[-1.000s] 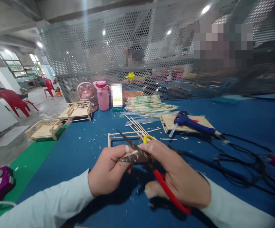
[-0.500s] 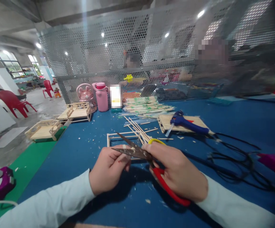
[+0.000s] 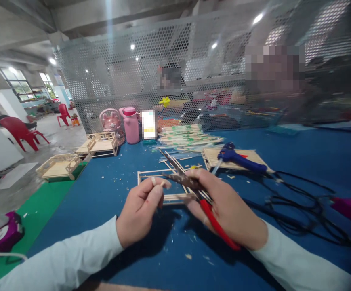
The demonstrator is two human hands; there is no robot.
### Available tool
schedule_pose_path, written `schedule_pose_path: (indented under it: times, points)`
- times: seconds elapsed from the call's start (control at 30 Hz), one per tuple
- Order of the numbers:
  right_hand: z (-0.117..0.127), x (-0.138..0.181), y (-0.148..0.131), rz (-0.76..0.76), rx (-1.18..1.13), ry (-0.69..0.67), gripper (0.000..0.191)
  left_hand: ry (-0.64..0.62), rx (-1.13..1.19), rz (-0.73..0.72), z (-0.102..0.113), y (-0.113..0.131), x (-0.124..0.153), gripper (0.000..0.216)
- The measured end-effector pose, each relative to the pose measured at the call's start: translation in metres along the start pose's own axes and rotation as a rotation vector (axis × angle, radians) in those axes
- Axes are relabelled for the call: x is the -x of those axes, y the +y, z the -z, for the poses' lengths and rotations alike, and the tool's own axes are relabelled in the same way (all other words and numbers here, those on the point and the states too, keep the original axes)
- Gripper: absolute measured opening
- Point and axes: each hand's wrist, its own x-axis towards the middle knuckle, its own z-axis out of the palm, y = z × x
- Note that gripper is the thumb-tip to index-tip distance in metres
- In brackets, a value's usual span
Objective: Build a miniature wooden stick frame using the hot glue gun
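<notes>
My right hand (image 3: 228,208) is wrapped round the scissors (image 3: 190,180), whose red and yellow handles show beside the fingers. The dark blades are parted and point up and left. Thumb and forefinger of my left hand (image 3: 141,206) are pinched together on a short wooden stick (image 3: 163,184); only its pale end shows, left of the blades. Behind both hands a small rectangular stick frame (image 3: 151,173) lies on the blue table (image 3: 108,198), partly hidden. Several loose thin sticks (image 3: 175,161) lie just beyond it.
A blue glue gun (image 3: 242,159) rests on a slatted wooden piece (image 3: 208,155), its black cable (image 3: 287,202) looping right. Bundled sticks (image 3: 184,135), a pink flask (image 3: 131,127) and small wooden bed-like models (image 3: 102,143) stand farther back, before a perforated metal screen (image 3: 108,81).
The scissors have moved away from my left hand, and their blades have swung upward. My left fingertips have turned up, and the stick's end now shows between them.
</notes>
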Motion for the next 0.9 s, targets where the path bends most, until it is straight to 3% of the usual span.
schedule_pose_path:
  times: [0.2, 0.5, 0.9]
  points:
    - [-0.0080, 0.0036, -0.0057, 0.072, 0.088, -0.048, 0.046, 0.010, 0.080, -0.002, -0.0004, 0.0031, -0.0007, 0.014]
    - [-0.0083, 0.0014, -0.0059, 0.089, 0.124, -0.044, 0.045, -0.012, 0.149, 0.012, -0.0014, -0.0027, 0.0018, 0.021]
    - [-0.0096, 0.0035, -0.0072, 0.105, 0.020, -0.049, 0.047, -0.052, 0.069, -0.046, 0.0009, 0.0047, 0.0035, 0.022]
